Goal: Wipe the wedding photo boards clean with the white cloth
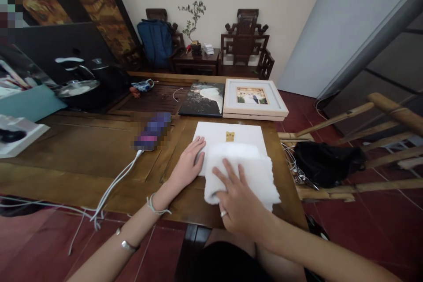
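Observation:
A white board or frame back (228, 132) with a small gold hanger (230, 136) lies flat on the wooden table (99, 158). A folded white foam sheet (254, 172) covers its near right part. My left hand (188, 165) lies flat and open on the board's left edge, fingers stretched out. My right hand (236, 202) presses flat on the foam sheet with its fingers spread, a ring on one finger.
A framed photo (254, 98) and a dark canvas print (203, 99) lie further back on the table. A white cable (115, 185) runs to a blurred object (152, 131). A black bag (322, 163) rests on bamboo poles at the right. Chairs stand by the far wall.

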`<state>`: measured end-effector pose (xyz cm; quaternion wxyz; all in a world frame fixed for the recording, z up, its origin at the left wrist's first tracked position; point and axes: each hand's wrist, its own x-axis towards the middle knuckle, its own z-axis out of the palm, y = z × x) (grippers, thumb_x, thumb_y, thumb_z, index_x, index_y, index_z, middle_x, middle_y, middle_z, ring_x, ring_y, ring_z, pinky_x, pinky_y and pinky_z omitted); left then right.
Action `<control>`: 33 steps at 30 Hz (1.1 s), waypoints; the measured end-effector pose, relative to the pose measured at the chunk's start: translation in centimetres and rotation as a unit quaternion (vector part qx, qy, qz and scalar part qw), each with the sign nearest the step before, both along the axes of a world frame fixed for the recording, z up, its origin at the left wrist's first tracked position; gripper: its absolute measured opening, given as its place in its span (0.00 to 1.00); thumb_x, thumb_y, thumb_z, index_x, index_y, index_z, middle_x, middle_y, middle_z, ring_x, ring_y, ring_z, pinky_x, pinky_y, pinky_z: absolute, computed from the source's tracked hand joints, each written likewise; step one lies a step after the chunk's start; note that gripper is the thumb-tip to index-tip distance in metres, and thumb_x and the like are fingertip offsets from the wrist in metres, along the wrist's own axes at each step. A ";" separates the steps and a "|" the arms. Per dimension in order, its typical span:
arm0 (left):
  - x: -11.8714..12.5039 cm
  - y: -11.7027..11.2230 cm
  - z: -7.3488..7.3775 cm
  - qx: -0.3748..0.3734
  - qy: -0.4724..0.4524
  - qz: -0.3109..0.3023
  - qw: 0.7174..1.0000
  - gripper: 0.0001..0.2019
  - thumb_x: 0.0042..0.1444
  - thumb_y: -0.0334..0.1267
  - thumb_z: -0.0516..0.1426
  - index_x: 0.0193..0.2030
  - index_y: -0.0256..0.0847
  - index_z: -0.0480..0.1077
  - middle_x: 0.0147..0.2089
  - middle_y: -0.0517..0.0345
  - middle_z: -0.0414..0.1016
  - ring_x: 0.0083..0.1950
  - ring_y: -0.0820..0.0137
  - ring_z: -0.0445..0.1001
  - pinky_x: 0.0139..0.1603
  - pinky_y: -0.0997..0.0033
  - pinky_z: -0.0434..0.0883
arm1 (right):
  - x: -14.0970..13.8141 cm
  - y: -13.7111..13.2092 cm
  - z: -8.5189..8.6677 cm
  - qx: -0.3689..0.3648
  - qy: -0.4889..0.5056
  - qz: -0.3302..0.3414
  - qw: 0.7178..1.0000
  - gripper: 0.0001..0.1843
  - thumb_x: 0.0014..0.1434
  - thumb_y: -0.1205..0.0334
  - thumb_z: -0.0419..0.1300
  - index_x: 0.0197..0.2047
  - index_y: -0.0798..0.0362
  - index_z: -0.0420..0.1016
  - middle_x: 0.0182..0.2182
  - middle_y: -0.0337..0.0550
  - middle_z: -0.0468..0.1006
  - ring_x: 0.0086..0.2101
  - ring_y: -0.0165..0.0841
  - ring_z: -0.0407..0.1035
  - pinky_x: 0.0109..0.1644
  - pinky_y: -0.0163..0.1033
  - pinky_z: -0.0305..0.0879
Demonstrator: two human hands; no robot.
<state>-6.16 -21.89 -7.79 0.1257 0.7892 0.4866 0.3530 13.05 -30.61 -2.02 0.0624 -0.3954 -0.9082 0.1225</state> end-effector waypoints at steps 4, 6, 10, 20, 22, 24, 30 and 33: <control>-0.1 0.1 -0.2 0.002 -0.001 -0.004 1.000 0.19 0.61 0.35 0.48 0.56 0.31 0.67 0.61 0.40 0.66 0.65 0.60 0.60 0.65 0.49 0.59 | -0.1 0.9 0.5 -0.017 0.005 -0.004 1.000 0.16 0.53 0.68 0.51 0.41 0.57 0.76 0.63 0.51 0.58 0.64 0.56 0.37 0.60 0.71 0.38; -0.1 0.0 -0.2 0.002 -0.003 -0.006 1.000 0.19 0.61 0.35 0.48 0.56 0.30 0.67 0.61 0.40 0.66 0.65 0.60 0.60 0.65 0.50 0.59 | -0.3 3.4 0.6 -0.004 0.005 -0.024 1.000 0.17 0.54 0.69 0.50 0.42 0.56 0.76 0.62 0.51 0.60 0.63 0.55 0.40 0.60 0.71 0.41; -0.2 0.0 -0.1 0.002 -0.012 -0.005 1.000 0.18 0.60 0.35 0.49 0.56 0.32 0.67 0.60 0.41 0.67 0.65 0.60 0.60 0.65 0.51 0.59 | -0.7 9.6 0.5 0.024 -0.017 -0.071 0.997 0.18 0.57 0.70 0.48 0.46 0.59 0.75 0.61 0.55 0.61 0.63 0.54 0.41 0.59 0.70 0.44; -0.1 0.1 -0.1 0.001 -0.010 -0.004 1.000 0.18 0.61 0.35 0.49 0.55 0.33 0.68 0.60 0.41 0.67 0.65 0.60 0.60 0.64 0.49 0.60 | -1.4 3.7 -0.7 0.059 -0.008 -0.074 0.996 0.16 0.55 0.68 0.50 0.42 0.58 0.76 0.64 0.55 0.55 0.64 0.58 0.36 0.59 0.73 0.36; -0.1 0.1 -0.1 -0.001 -0.008 -0.004 1.000 0.18 0.61 0.35 0.49 0.55 0.32 0.68 0.61 0.41 0.66 0.65 0.60 0.60 0.65 0.50 0.59 | -1.0 1.0 -0.1 0.024 -0.005 -0.030 0.999 0.16 0.54 0.67 0.51 0.42 0.58 0.76 0.64 0.54 0.54 0.64 0.57 0.34 0.60 0.73 0.35; -0.1 0.1 -0.1 -0.007 -0.012 -0.005 1.000 0.18 0.61 0.35 0.48 0.56 0.33 0.67 0.61 0.42 0.66 0.66 0.60 0.59 0.65 0.49 0.58 | -0.5 -0.4 0.5 -0.003 -0.005 0.001 1.000 0.15 0.53 0.66 0.52 0.41 0.57 0.76 0.64 0.53 0.55 0.64 0.57 0.34 0.60 0.72 0.35; 0.0 -0.2 0.8 -0.066 -0.089 0.004 0.994 0.20 0.64 0.42 0.46 0.58 0.36 0.66 0.62 0.47 0.65 0.65 0.63 0.60 0.66 0.53 0.56 | -1.6 5.5 0.6 0.037 -0.023 -0.041 0.998 0.18 0.57 0.67 0.48 0.46 0.57 0.75 0.62 0.54 0.59 0.63 0.57 0.41 0.57 0.74 0.40; -0.2 -0.5 1.3 -0.083 -0.167 0.019 0.982 0.23 0.65 0.45 0.43 0.61 0.38 0.62 0.64 0.48 0.63 0.66 0.65 0.59 0.67 0.55 0.55 | -3.9 9.6 0.0 0.054 -0.048 -0.106 0.992 0.20 0.58 0.66 0.48 0.51 0.59 0.72 0.64 0.58 0.55 0.62 0.61 0.39 0.56 0.76 0.38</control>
